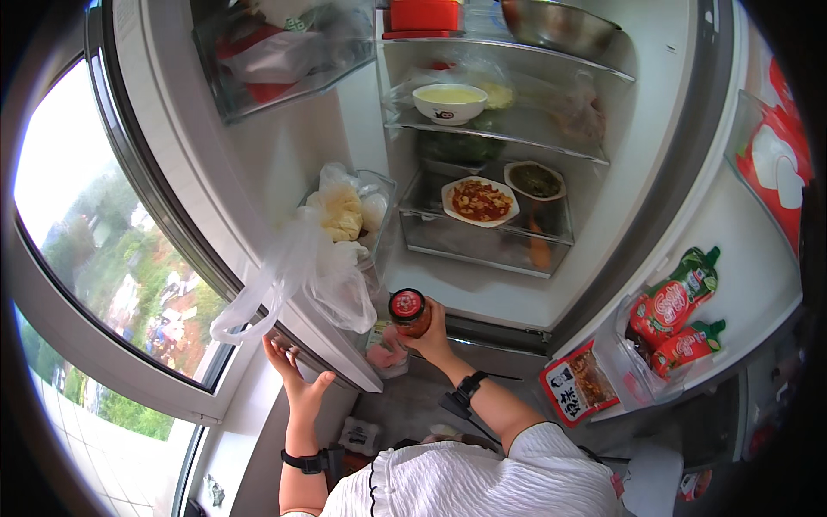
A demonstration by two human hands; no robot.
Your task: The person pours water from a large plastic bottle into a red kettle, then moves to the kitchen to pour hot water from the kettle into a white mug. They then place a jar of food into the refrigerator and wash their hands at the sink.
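Observation:
My right hand (434,336) grips a glass jar (420,323) of reddish food with a black-rimmed red lid, in front of the open refrigerator's left door. Fingers spread and holding nothing, my left hand (298,381) is raised just below a clear plastic bag (339,284) that hangs out of the left door's bin. That bin also holds a bag of yellowish food (341,212). Below the jar, a container with pink contents (387,349) sits low on the left door. Whether the jar touches the bin cannot be told.
Refrigerator shelves hold a white bowl (450,113), a plate of red food (481,201), a dish of dark green food (535,181) and a steel bowl (561,26). Red-and-green pouches (669,310) and a red-edged food packet (580,382) stand in the right door. A window (129,245) is at left.

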